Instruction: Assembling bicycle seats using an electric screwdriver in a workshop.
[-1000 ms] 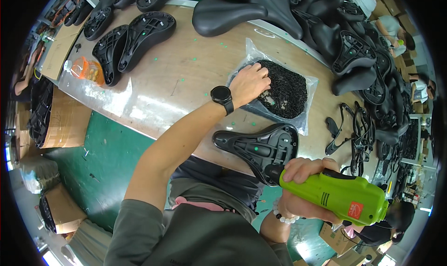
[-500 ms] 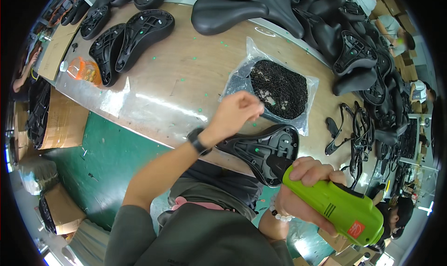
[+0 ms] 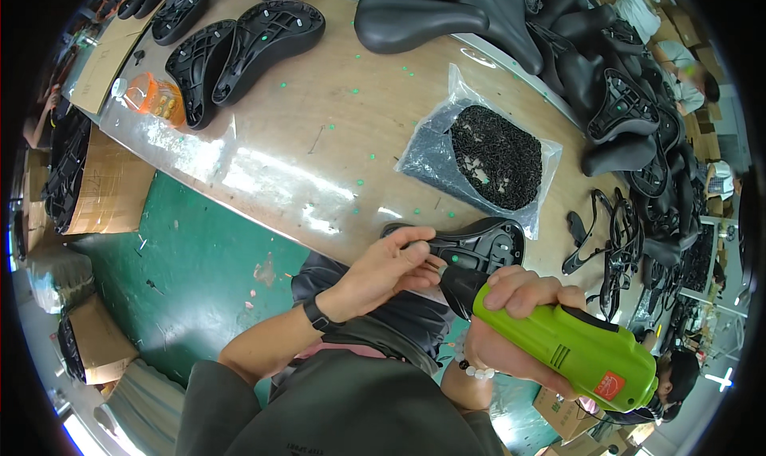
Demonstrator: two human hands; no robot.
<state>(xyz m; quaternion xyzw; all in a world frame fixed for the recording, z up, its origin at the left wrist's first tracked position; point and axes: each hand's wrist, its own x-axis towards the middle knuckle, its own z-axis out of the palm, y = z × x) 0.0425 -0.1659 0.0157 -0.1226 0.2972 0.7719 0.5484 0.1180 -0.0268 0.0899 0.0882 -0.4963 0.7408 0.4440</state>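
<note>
My right hand [image 3: 507,351] is wrapped round a lime-green electric screwdriver [image 3: 570,348] with a black nose, pointing left. At its tip, the fingers of my left hand [image 3: 387,274] are pinched together; whatever small piece they hold is too small to make out. Beneath both hands, a black bicycle saddle [image 3: 493,247] lies underside up at the table's near edge, partly hidden by my left fingers and the tool. Just beyond it, a clear plastic bag [image 3: 427,159] lies spread with a heap of small black screws [image 3: 499,154] on it.
Two upturned saddles [image 3: 271,45] and an orange-labelled plastic jar [image 3: 155,98] stand at the far left of the table [image 3: 319,169]. Many black saddles [image 3: 423,19] are piled along the back and right. Black frame-like parts [image 3: 613,232] lie at right. Other people are at the far right.
My left hand has come down from beside the screw bag to the screwdriver's tip. The screwdriver's nose has shifted slightly left, off the saddle. The view has shifted a little.
</note>
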